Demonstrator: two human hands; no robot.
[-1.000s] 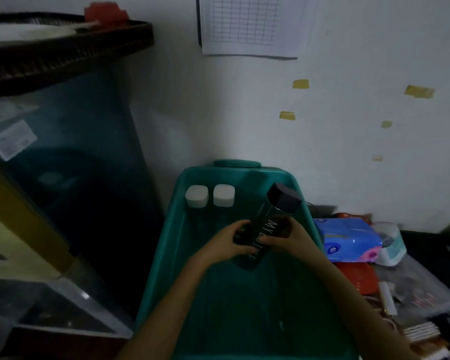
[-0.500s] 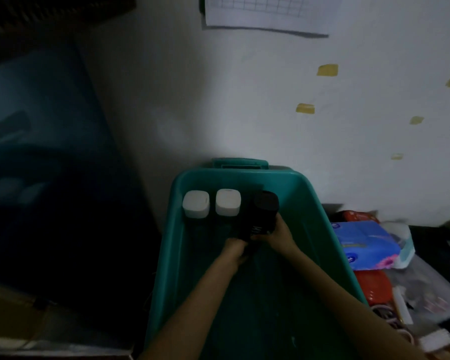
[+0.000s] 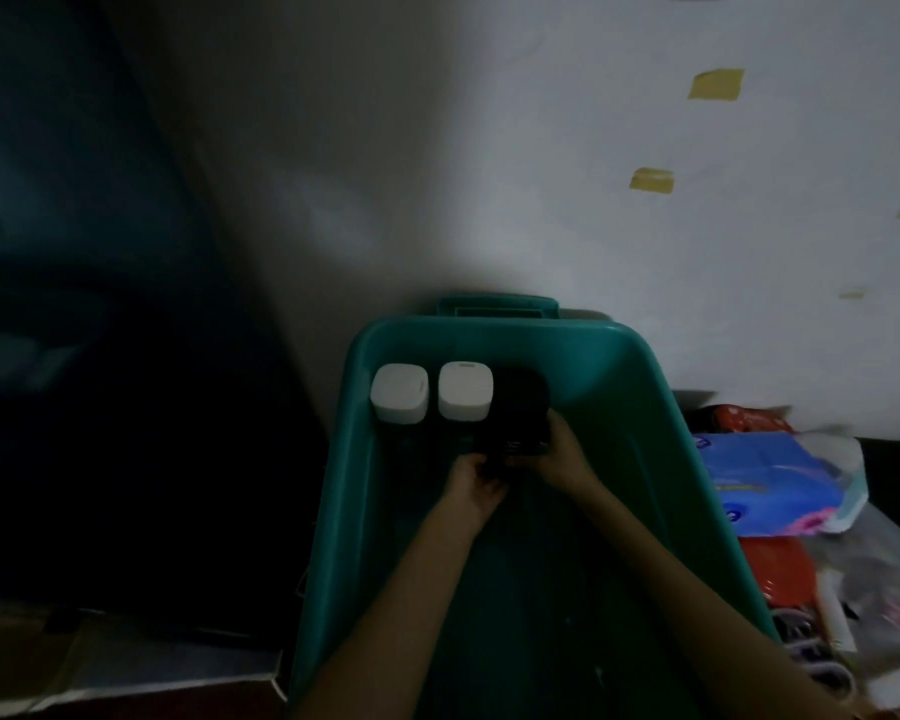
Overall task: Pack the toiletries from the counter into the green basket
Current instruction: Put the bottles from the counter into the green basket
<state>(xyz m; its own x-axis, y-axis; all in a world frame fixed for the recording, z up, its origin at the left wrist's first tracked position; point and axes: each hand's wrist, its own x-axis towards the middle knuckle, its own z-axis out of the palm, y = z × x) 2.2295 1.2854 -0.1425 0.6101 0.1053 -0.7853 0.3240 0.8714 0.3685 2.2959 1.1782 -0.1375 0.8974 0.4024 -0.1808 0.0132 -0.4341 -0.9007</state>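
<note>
The green basket (image 3: pixel 640 407) stands against the wall. At its far end two bottles with white square caps (image 3: pixel 400 393) (image 3: pixel 464 390) stand side by side. A black bottle (image 3: pixel 521 407) stands upright just right of them. My right hand (image 3: pixel 562 454) grips its lower body. My left hand (image 3: pixel 476 480) holds the bottle near its base, fingers curled. The bottle's bottom is hidden in the dark.
To the right of the basket lie a blue tissue pack (image 3: pixel 770 480), a red item (image 3: pixel 778 569) and mixed clutter (image 3: pixel 853 631). A dark cabinet (image 3: pixel 100 356) rises to the left. The white wall (image 3: pixel 541 174) with yellow tape pieces is close behind.
The black bottle went from tilted above the basket middle to upright at the far end beside the white-capped bottles. Both hands moved forward with it.
</note>
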